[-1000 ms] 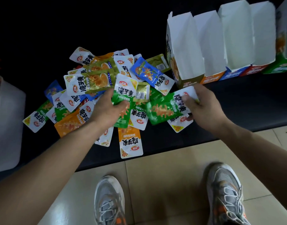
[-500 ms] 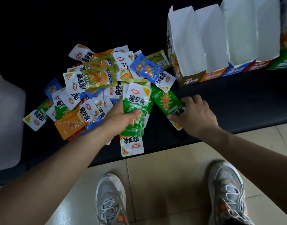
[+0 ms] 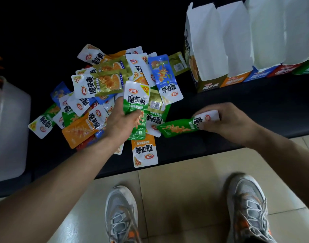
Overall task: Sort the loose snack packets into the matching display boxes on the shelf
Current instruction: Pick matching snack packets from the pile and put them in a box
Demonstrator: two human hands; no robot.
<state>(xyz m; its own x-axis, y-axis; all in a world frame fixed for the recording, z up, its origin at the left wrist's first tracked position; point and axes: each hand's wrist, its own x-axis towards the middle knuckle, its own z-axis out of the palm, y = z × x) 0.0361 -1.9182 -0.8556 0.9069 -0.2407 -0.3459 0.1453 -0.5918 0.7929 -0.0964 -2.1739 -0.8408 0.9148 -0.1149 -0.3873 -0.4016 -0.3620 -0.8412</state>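
The left grip (image 3: 120,123) holds a green packet (image 3: 135,106) upright, thumb pressed on its front. The right grip (image 3: 229,123) pinches the white end of a second green packet (image 3: 178,128), which stretches sideways toward the left grip, low over the dark shelf (image 3: 255,106). The loose pile (image 3: 97,85) spreads beyond and to the left of the left grip. Beyond the right grip stands the row of display boxes (image 3: 209,85) with white flaps raised. The green box (image 3: 306,67) is farthest right.
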